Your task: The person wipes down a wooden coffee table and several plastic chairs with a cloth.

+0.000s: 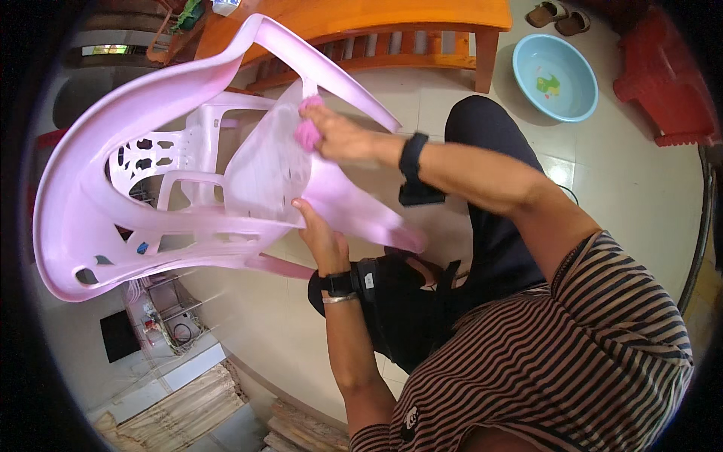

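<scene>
A pink plastic armchair (73,186) is tipped over in front of my knees, its curved rim towards the left. My left hand (325,240) grips the edge of its seat, thumb on the near face. In my right hand (344,135) is a bunched pink cloth (308,134), pressed against the chair by the base of an armrest. This hand is slightly blurred. The cloth's far side is hidden by the fingers. Behind, through the chair's openings, shows a second pink plastic chair (200,135) with a cut-out back.
An orange wooden bench (361,17) runs along the top. A light-blue basin (590,93) stands on the tiled floor, with sandals (547,14) beyond it. At the right is a red plastic chair (658,73). A wire rack (175,308) with cables lies lower left.
</scene>
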Motion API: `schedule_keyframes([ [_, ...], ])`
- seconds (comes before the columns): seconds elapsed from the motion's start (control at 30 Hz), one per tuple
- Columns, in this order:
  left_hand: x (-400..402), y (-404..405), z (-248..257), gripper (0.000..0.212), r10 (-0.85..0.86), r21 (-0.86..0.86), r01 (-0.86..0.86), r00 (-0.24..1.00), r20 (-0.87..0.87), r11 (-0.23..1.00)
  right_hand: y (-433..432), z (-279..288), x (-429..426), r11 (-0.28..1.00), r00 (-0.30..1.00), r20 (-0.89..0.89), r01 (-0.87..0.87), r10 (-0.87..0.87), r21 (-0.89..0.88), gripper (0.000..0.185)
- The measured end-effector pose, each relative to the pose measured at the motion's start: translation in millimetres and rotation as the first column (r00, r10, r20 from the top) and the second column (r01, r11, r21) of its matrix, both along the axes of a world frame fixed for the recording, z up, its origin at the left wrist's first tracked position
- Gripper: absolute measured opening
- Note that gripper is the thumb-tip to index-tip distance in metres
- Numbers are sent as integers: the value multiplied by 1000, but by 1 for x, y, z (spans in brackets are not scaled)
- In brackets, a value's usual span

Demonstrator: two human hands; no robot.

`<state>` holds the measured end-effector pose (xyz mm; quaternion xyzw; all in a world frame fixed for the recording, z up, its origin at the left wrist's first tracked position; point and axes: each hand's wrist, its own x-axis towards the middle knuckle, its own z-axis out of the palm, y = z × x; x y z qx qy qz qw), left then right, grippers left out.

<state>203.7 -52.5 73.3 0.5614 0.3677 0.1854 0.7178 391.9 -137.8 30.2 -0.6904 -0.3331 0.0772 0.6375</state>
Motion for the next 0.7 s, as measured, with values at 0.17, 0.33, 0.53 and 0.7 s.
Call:
schedule_keyframes([
  [0.17,-30,51,-6,76,29,-30,-30,999,-32,999,-2,38,-126,997,973,216,-76,81,-30,70],
  [0.33,-9,69,12,78,6,56,-1,996,-84,998,32,13,-46,990,986,132,-113,101,84,69],
  [0.53,0,74,9,67,-27,150,27,1000,-3,988,31,-54,52,827,962,-272,-134,-24,-546,21],
  [0.7,0,65,17,66,-42,135,26,992,121,991,45,-51,81,801,781,470,555,-411,-222,28],
])
